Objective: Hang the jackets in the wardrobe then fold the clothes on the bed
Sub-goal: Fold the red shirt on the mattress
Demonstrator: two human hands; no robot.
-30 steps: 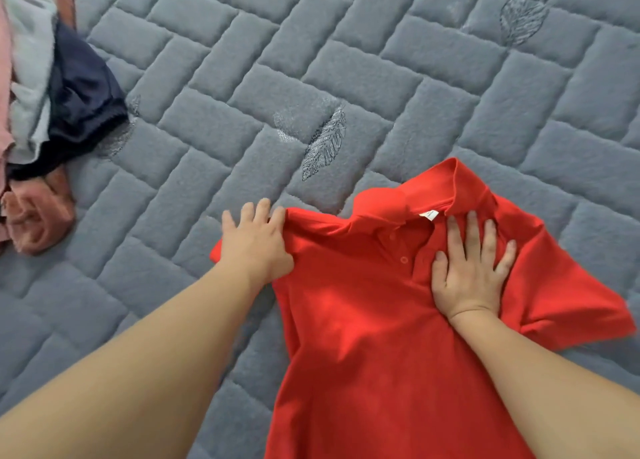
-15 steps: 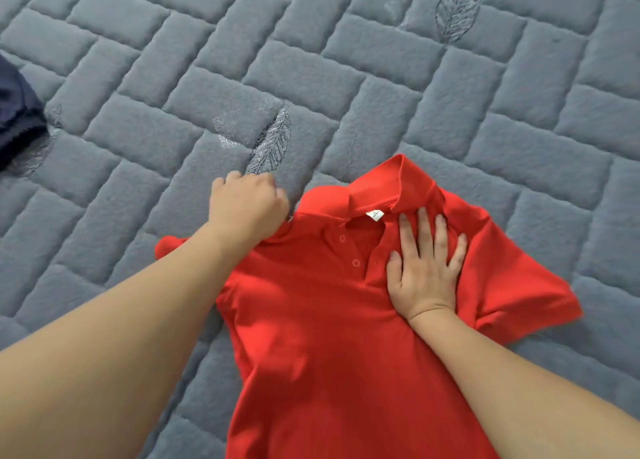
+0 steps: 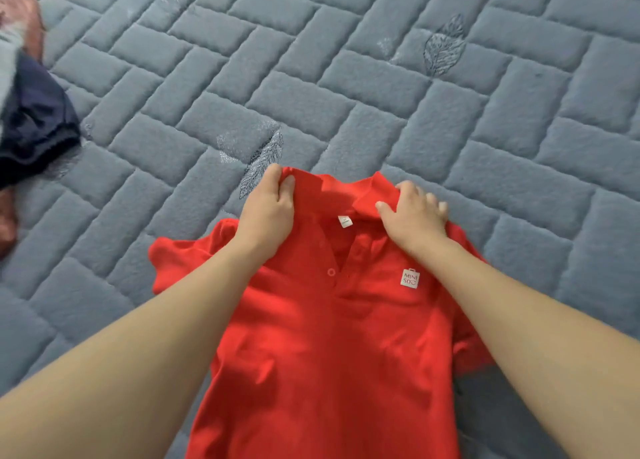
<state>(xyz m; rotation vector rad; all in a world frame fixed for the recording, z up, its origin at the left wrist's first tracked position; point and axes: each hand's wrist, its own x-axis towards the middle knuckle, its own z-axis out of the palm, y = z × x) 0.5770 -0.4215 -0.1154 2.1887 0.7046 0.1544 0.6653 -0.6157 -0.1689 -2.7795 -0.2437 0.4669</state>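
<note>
Your left hand (image 3: 268,213) pinches the left end of the collar (image 3: 332,190) of the red polo (image 3: 332,337), thumb on top and fingers curled under the fabric. Your right hand (image 3: 414,216) grips the right end of the collar, fingers curled over its edge. The polo lies front up on the grey quilted bed (image 3: 381,88), collar at the far end, body running toward you and off the near edge of view. Its left sleeve (image 3: 173,258) spreads flat to the left; the right sleeve is bunched under your right forearm. A white logo patch (image 3: 410,278) sits on the chest, just beside your right wrist. A pile of clothes (image 3: 31,119) lies at the far left edge, well apart from the polo.
</note>
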